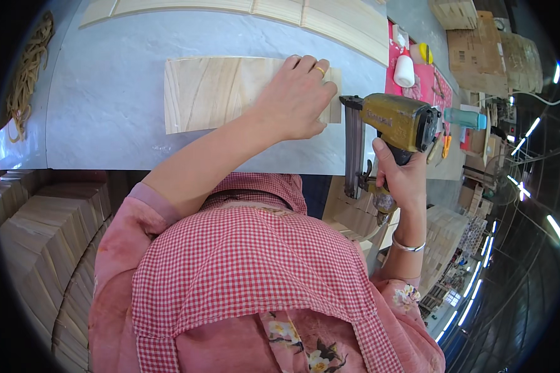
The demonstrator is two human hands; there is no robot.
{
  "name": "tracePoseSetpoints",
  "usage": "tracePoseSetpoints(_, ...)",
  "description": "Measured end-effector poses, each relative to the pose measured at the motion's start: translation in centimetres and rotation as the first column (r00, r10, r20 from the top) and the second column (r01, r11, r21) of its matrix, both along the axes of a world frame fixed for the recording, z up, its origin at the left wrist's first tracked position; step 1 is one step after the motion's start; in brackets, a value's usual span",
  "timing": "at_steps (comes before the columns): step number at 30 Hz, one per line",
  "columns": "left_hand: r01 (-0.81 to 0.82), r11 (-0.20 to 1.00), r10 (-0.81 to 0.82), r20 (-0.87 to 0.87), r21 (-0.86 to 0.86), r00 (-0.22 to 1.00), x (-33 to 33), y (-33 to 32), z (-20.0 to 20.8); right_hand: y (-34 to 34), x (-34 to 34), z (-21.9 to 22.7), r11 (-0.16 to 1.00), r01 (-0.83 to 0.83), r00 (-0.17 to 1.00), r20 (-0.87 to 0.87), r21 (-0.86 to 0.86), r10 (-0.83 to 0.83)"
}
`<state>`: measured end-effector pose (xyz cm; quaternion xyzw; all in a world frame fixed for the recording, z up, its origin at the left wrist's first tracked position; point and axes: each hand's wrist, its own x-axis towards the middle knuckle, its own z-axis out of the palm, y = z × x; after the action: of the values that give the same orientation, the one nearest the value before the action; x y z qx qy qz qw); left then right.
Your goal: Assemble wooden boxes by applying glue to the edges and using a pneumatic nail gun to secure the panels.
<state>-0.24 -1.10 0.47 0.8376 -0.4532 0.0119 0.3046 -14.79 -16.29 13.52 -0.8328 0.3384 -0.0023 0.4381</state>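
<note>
A pale rectangular wooden board (208, 93) with visible grain lies on the grey marbled table before me. My left hand (298, 96) grips it near its right end, fingers bent over the top and thumb towards the near side; a ring is on one finger. In my right hand (404, 177) is a yellow-brown and black nail gun (395, 121), held by its handle. The gun's nose points left, right beside the board's right end; whether they touch I cannot tell. Its magazine extends down towards the table's near edge.
Long wooden panels (230, 7) lie along the table's far side. Rubber bands (28, 74) hang at far left. A white bottle (404, 69) and yellow-capped container (422, 54) stand on a red surface. Stacked wood (50, 224) is below left; cartons (476, 59) are at far right.
</note>
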Motion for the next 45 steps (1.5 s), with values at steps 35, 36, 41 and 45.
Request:
tracePoseSetpoints(35,-0.055,0.998,0.056,-0.018,0.035,0.998,0.1,1.7,0.7,-1.4,6.2,1.9,0.989,-0.12,0.982,-0.158,-0.083,0.106)
tracePoseSetpoints(36,-0.055,0.998,0.056,-0.022,0.037,0.998,0.1,1.7,0.6,-1.5,6.3,1.8,0.989,-0.121,0.981,-0.161,-0.08,0.107)
tracePoseSetpoints(41,-0.063,0.998,0.063,-0.011,0.025,0.998,0.2,1.6,0.5,-1.7,6.7,1.8,0.992,-0.114,0.984,-0.147,-0.06,0.104)
tracePoseSetpoints(45,-0.067,0.998,0.067,0.004,0.02,0.998,0.2,1.6,0.5,-1.7,7.4,2.7,0.983,-0.169,0.968,-0.197,-0.066,0.153)
